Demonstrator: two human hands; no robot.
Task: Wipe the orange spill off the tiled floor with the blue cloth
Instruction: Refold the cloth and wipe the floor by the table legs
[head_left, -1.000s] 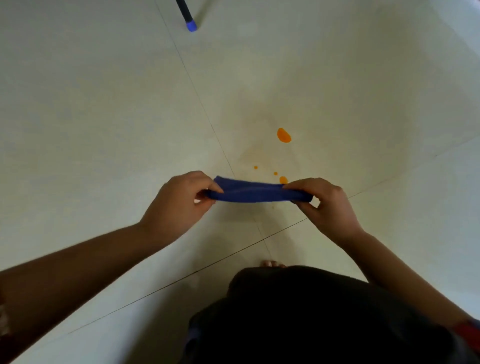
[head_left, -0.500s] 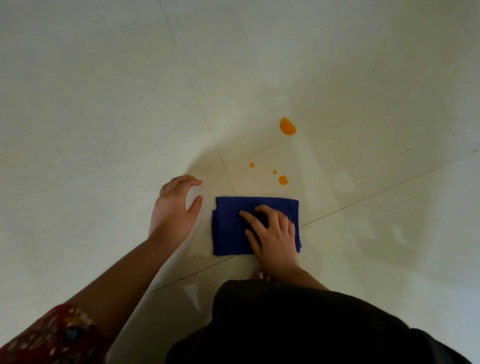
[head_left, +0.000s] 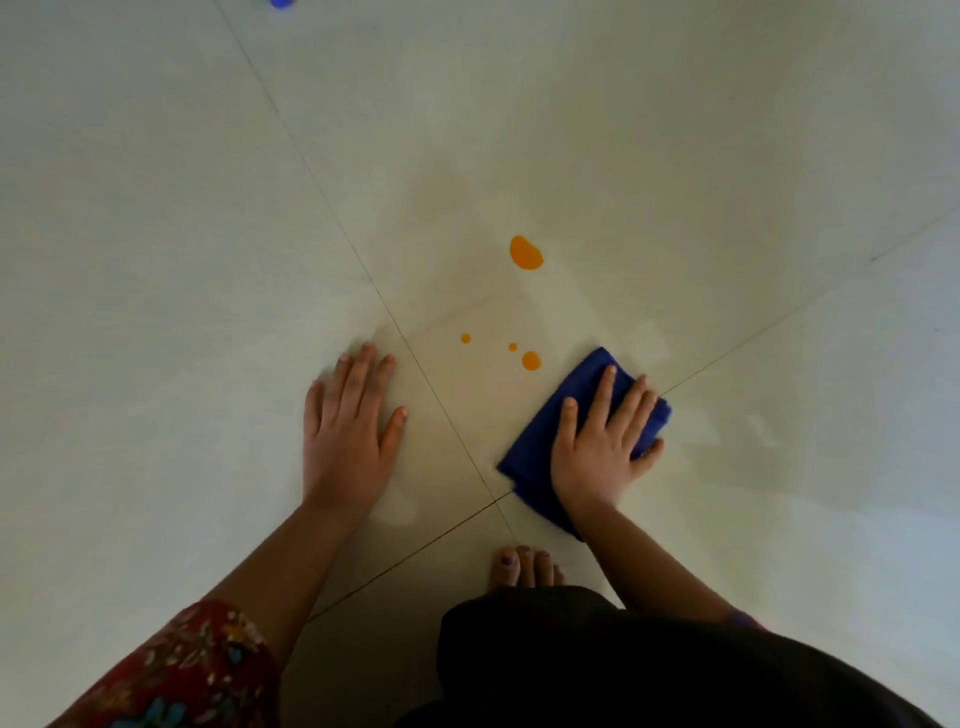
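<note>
The right hand (head_left: 597, 447) lies flat on the folded blue cloth (head_left: 527, 467), fingers straight and spread, pressing it to the tiled floor (head_left: 208, 260). The orange spill (head_left: 525, 253) lies beyond the thumb: small drops near, one larger drop farther ahead. The left hand (head_left: 348, 436) rests flat on the floor, fingers extended, apart from the cloth.

Single head-worn view
Looks steeply down, from close above, at the tiled floor (head_left: 208, 260) before the person's foot (head_left: 524, 567).
</note>
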